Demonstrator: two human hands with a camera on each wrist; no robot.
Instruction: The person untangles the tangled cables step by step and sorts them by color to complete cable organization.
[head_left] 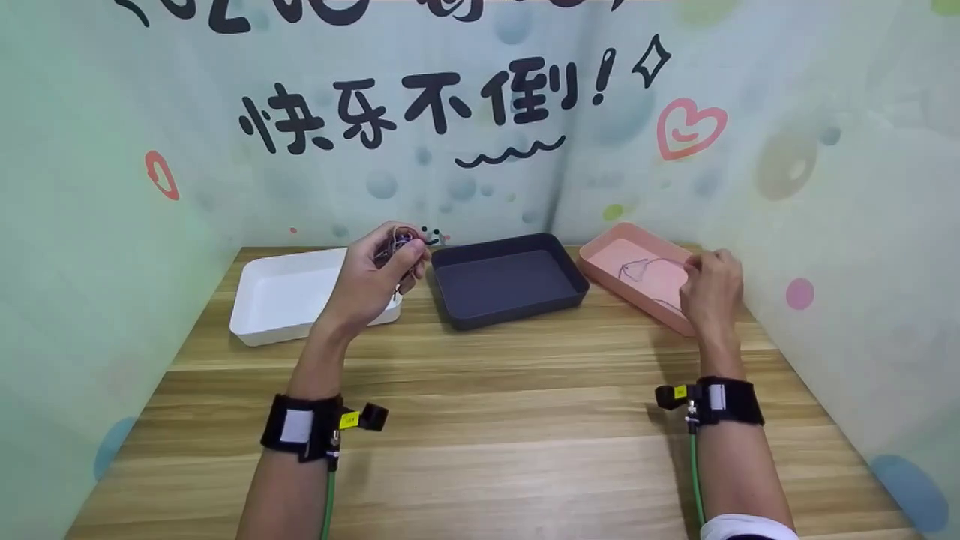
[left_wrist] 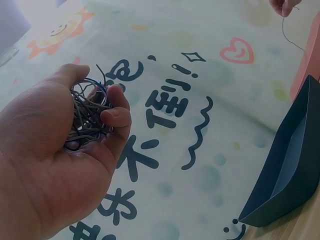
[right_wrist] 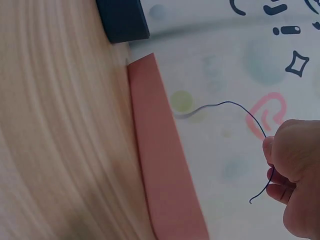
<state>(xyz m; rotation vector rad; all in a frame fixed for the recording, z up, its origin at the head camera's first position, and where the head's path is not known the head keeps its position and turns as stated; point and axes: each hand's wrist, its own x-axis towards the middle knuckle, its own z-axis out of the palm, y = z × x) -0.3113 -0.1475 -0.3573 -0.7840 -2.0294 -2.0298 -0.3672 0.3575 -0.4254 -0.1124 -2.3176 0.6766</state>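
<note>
A wire at 2 o'clock is pinched between the right hand's fingertips, stretching over the pink tray. The left hand, at 11 o'clock, curls round a wire bundle. On the worktop, the dark tray lies at 12 o'clock, the white tray at 10, partly behind that hand.
</note>
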